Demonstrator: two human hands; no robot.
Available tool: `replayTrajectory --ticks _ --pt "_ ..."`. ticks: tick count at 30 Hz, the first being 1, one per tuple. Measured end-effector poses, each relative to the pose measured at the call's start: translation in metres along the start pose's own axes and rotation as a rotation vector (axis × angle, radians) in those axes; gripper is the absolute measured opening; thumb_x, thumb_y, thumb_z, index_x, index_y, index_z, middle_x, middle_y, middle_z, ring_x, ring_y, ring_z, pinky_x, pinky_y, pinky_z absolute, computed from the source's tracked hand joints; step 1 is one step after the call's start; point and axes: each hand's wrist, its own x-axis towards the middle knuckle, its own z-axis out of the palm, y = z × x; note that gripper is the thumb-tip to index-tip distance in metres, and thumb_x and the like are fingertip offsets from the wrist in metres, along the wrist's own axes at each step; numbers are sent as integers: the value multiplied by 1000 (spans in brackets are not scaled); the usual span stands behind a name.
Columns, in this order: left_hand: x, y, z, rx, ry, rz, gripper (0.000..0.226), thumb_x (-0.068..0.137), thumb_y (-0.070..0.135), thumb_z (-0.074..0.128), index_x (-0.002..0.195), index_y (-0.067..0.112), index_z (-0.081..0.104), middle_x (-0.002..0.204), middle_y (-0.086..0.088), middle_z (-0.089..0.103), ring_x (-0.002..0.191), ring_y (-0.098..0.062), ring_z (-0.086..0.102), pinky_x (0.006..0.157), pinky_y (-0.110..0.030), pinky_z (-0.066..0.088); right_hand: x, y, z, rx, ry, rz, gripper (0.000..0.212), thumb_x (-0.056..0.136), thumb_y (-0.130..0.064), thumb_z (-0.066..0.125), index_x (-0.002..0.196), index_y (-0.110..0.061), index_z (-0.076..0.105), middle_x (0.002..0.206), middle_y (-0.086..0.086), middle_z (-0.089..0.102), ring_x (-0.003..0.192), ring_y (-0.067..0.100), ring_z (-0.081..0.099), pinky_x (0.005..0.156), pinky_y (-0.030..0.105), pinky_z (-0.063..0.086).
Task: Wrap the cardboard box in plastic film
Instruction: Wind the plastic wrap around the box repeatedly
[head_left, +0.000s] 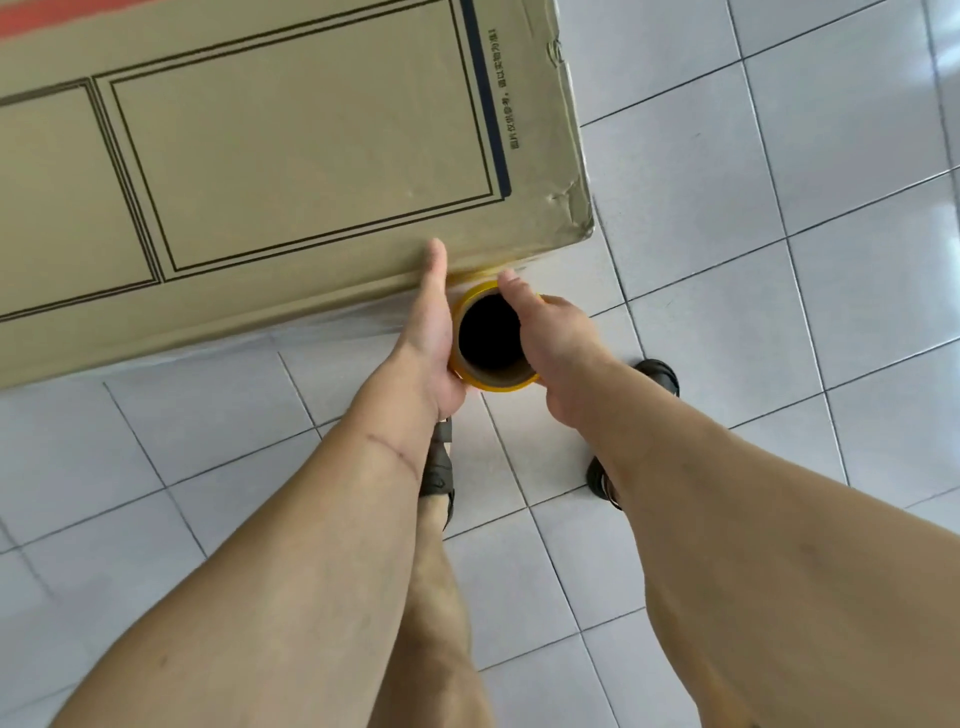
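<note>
film roll held on end against the near side of the cardboard box (291, 171), close to its crushed corner.

my left hand (434, 338) and right hand (558, 353) clasp the roll of plastic film (493, 340) from both sides, fingers curled round it, thumbs pointing at the box. i look down its dark hollow core. clear film already lies pale and glossy along the box's near side, so i judge the wrap underway; the printed top looks bare, and the far sides are hidden. box stands on the tiled floor (779, 156), tan, dented at that corner.
</note>
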Motion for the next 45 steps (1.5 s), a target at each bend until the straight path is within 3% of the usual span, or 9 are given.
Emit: replayTrajectory --ticks 3,9,18,23,30,34,37,42,45 --pt "1 -11 12 -47 -92 -72 125 70 111 30 137 15 73 127 -18 81 123 -38 75 116 -59 52 3 -1 -19 -106 -3 -53 71 88 -57 64 146 -20 44 127 4 54 102 19 49 84 30 39" --pt "9 -5 38 -3 132 52 92 81 93 62 133 17 73 118 -13 84 108 -32 81 98 -46 62 9 -7 -36 -55 -67 29 80 82 -73 56 146 -25 45 144 2 50 127 26 50 104 38 42" --pt "-5 -23 66 -62 90 -27 122 61 114 36 146 32 67 147 0 73 147 -28 57 132 -62 25 17 -26 -63 -466 -46 -253 58 89 -58 59 119 -8 57 113 11 64 99 29 63 81 37 52" --pt "3 -3 67 50 108 22 84 90 83 64 134 13 74 113 -14 85 104 -31 82 105 -48 61 18 -10 -73 -213 -182 37 67 89 -67 50 143 -28 46 138 1 55 120 24 53 99 39 44" --pt "12 -20 85 -133 -30 -69 111 81 103 39 129 10 75 118 -19 83 111 -35 80 100 -51 62 30 -23 -90 -307 -127 -36 68 92 -58 57 149 -24 40 143 4 47 124 27 48 86 33 38" --pt "15 -21 89 -116 126 34 119 60 104 62 141 17 69 124 -13 81 113 -36 78 108 -55 60 29 -17 -92 -286 -141 -6 86 78 -68 66 150 -30 38 144 -3 46 127 23 49 95 32 40" --pt "16 -18 92 -168 123 41 101 73 95 66 135 16 71 118 -14 83 109 -36 80 105 -56 61 30 -10 -90 -216 -148 -11 96 61 -80 65 142 -32 47 140 -3 55 122 21 55 105 40 45" --pt "11 -26 102 -222 -14 -15 109 82 102 38 133 11 71 122 -16 82 113 -32 78 110 -52 58 38 -29 -103 -421 -101 -75 82 82 -60 69 150 -23 40 138 3 51 114 23 50 86 32 37" --pt "24 -24 104 -114 159 44 138 48 116 52 145 19 63 138 -6 74 121 -28 72 112 -48 53 39 -31 -107 -418 -119 -66 88 74 -68 71 148 -29 42 137 -4 50 122 20 49 91 32 36"
